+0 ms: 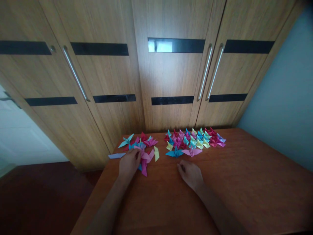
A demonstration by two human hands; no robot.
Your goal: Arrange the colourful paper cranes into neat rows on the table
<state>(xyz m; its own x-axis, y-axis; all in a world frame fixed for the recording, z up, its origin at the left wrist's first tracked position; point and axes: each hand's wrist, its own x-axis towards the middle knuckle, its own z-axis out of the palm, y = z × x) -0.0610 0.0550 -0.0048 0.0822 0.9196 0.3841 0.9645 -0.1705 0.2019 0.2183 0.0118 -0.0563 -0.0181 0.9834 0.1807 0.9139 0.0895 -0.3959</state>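
My left hand [130, 163] reaches into a loose pile of folded papers [144, 156] on the left of the table, its fingers pinched together at a pink piece; whether it grips that piece is hard to tell. My right hand [191, 174] rests on the table with its fingers curled, and nothing shows in it. Just beyond it sit a blue paper crane [175, 152] and a pink paper crane [192, 151] with wings spread. Behind these stand rows of folded cranes [188, 138] in several colours. A yellow folded strip [156, 153] lies at the pile's right side.
The brown wooden table [244, 176] meets a wooden wardrobe [171, 71] at its far edge. A light purple strip [116, 156] lies near the table's left edge. A blue wall [283, 98] is on the right, a white door [22, 133] far left.
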